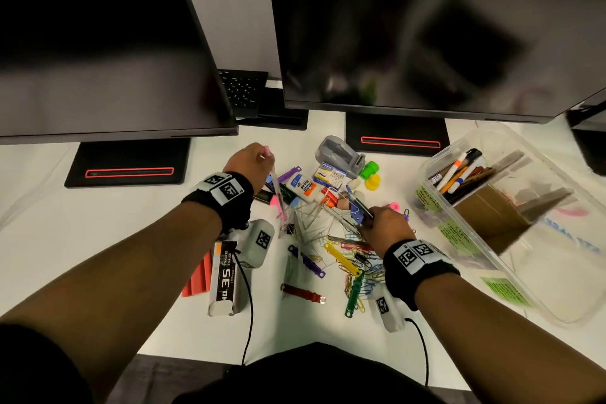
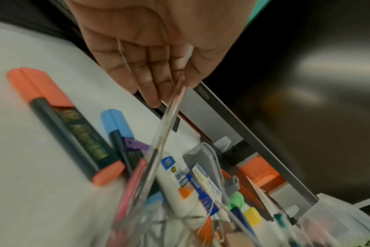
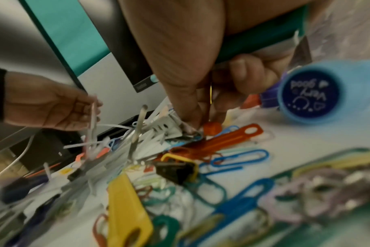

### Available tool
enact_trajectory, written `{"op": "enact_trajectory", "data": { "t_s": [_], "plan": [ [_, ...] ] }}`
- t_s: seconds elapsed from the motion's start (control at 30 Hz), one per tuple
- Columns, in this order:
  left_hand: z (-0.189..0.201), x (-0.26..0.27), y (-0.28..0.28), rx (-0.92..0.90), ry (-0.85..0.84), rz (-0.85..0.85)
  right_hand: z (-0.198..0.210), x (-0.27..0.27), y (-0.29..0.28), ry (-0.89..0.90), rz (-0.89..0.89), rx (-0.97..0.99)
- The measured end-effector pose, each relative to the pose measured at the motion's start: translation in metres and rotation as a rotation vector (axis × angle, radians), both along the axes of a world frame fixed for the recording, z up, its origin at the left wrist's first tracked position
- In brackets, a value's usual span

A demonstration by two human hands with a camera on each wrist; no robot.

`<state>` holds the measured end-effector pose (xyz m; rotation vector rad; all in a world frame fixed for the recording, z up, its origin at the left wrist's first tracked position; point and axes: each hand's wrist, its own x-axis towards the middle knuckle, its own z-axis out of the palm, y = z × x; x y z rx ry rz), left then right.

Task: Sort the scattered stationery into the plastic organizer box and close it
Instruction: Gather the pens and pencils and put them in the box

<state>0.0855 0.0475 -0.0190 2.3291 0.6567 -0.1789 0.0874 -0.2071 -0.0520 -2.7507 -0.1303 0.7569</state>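
My left hand (image 1: 259, 161) is raised over the left of the stationery pile and grips a few clear pens (image 1: 278, 193), one with pink in it, hanging down. The left wrist view shows its fingers (image 2: 154, 70) curled round those pens (image 2: 171, 108). My right hand (image 1: 383, 226) reaches into the pile and grips a blue pen (image 1: 357, 207); its fingertips (image 3: 192, 123) press down among the clips. The clear plastic organizer box (image 1: 475, 236) stands open at the right, with pens and markers (image 1: 459, 174) and a cardboard divider inside.
Paper clips (image 1: 357, 269), coloured key tags (image 1: 341, 257), a glue bottle (image 1: 303, 187), a grey tape dispenser (image 1: 337, 151), highlighters (image 2: 63, 123), a blue stamp (image 3: 310, 93) and a staples box (image 1: 224, 275) lie on the white desk. Two monitors on stands (image 1: 128, 164) close the back.
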Motion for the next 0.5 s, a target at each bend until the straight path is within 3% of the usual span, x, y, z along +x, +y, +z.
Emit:
{"op": "enact_trajectory", "data": {
  "t_s": [0.17, 0.3, 0.4, 0.5],
  "plan": [
    [0.002, 0.005, 0.002, -0.193, -0.188, 0.104, 0.007, -0.002, -0.002, 0.053, 0.051, -0.069],
    [-0.001, 0.005, 0.01, -0.35, -0.218, 0.145, 0.018, 0.006, -0.011, 0.147, 0.039, -0.13],
    [-0.003, 0.003, 0.017, -0.201, -0.162, 0.04, 0.028, 0.014, -0.02, 0.134, 0.05, -0.173],
    [0.0, 0.004, 0.023, 0.09, 0.011, -0.236, 0.038, 0.02, -0.021, 0.084, 0.035, -0.196]
  ]
}}
